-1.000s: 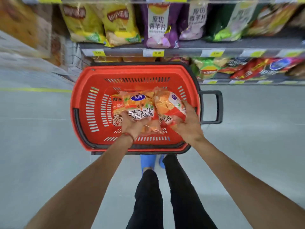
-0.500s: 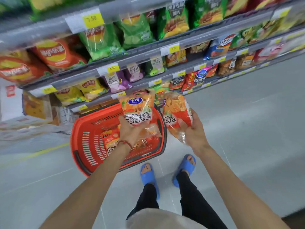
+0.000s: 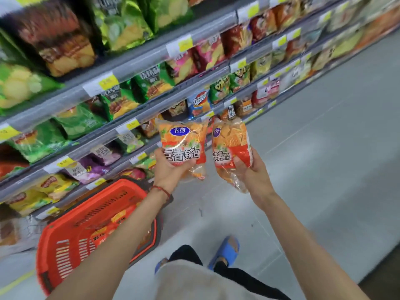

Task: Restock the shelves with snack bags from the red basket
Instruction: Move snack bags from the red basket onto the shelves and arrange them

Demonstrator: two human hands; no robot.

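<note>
My left hand [image 3: 167,169] grips an orange snack bag [image 3: 183,141] with a blue oval logo by its lower part. My right hand [image 3: 254,174] grips a second orange snack bag [image 3: 230,144] of the same kind. Both bags are held upright in front of the lower shelves, side by side and a little apart. The red basket [image 3: 65,239] stands on the floor at lower left, partly behind my left forearm. More orange bags [image 3: 104,233] lie inside it.
Grey shelves [image 3: 138,55] packed with chip bags run diagonally from the left to the upper right, with yellow price tags on their edges. Grey floor [image 3: 313,161] stretches to the right. My feet in blue sandals [image 3: 226,252] stand beside the basket.
Both hands have lifted the two orange bags out of the basket and carried them up and to the right, toward the shelves. The view has swung right along the aisle.
</note>
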